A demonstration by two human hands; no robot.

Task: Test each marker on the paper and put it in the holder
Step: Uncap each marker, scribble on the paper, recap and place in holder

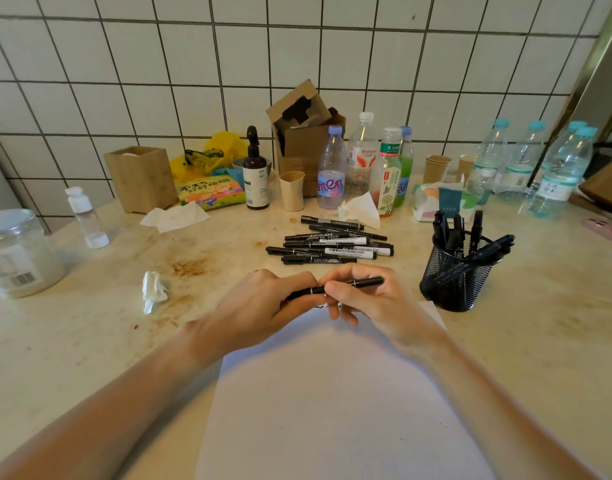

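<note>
A black marker (365, 282) lies level between both hands, above the far edge of the white paper (335, 403). My left hand (263, 304) grips its left end and my right hand (360, 296) pinches its middle; the right end sticks out. A few short ink marks show on the paper just under the fingers. Beyond the hands, a pile of several black markers (332, 242) rests on the counter. The black mesh holder (453, 275) stands to the right with several markers upright in it.
A crumpled tissue (154, 289) sits left of the hands, a large clear jar (17, 252) at the far left. Bottles (332, 168), paper cups, a cardboard box (303, 133), a wooden box (142, 176) and a tissue pack (443, 199) line the tiled wall.
</note>
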